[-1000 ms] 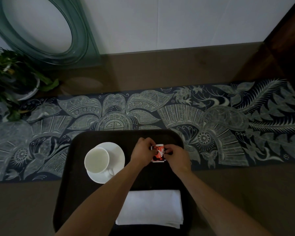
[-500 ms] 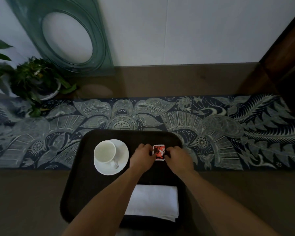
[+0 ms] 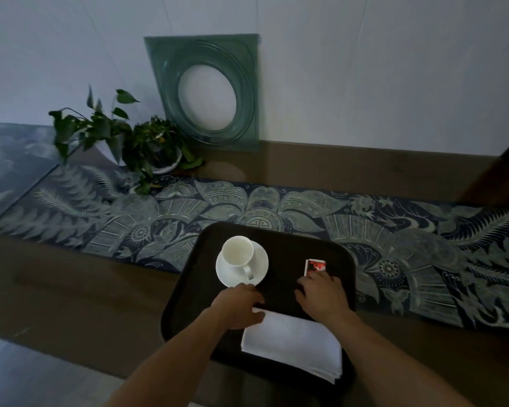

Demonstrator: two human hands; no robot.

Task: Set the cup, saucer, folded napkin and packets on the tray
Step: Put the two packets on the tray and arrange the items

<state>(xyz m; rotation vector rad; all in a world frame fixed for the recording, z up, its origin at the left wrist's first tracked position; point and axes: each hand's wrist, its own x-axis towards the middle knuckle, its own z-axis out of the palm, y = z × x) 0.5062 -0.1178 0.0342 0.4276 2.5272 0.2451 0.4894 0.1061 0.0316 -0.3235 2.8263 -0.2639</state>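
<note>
Already the cup (image 3: 237, 250) stands on its saucer (image 3: 259, 267) just beyond the left hand (image 3: 239, 304), whose grip is loosely curled and holds nothing. The right hand (image 3: 323, 295) lies flat with its grip empty, fingertips touching the packets (image 3: 315, 266) ahead, probably squaring them. Beneath both wrists the folded napkin (image 3: 294, 345) lies on the tray (image 3: 185, 289), so little seems left.

I see the dark tray (image 3: 188, 292) holding everything: a white cup (image 3: 237, 254) upright on its white saucer (image 3: 259, 267) at the far left, handle toward me; a red-and-white packet (image 3: 315, 266) lying flat at the far right; a folded white napkin (image 3: 294, 345) along the near edge.
</note>
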